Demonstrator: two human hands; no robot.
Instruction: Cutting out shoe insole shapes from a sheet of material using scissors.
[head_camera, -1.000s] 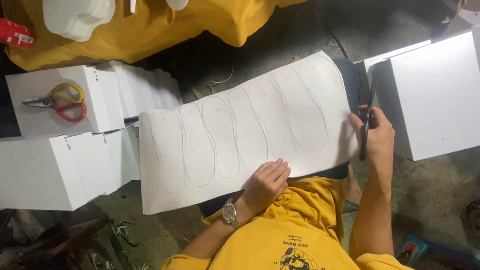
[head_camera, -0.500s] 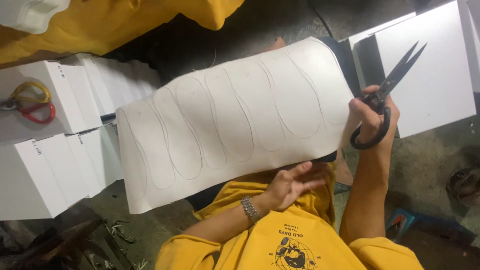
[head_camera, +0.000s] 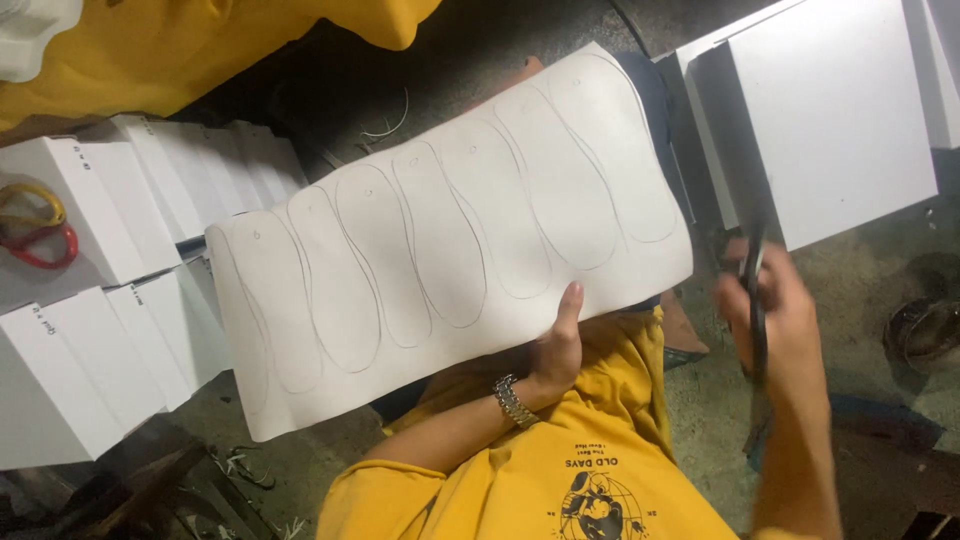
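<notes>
A large white sheet with several sole-shaped outlines drawn side by side lies across my lap. My left hand, with a metal watch on its wrist, grips the sheet's near edge, thumb on top. My right hand is blurred just right of the sheet's near right corner. It is closed around the handles of black scissors, whose blades point away from me. The scissors are apart from the sheet.
Stacks of white boxes stand to the left, and a pair of red and yellow scissors rests on one of them. More white boxes stand at the upper right. A yellow cloth lies at the top left. The floor below is dark and dirty.
My right hand has dropped with the black scissors from beside the sheet's far right edge to near its lower right corner. My left hand has shifted right along the near edge.
</notes>
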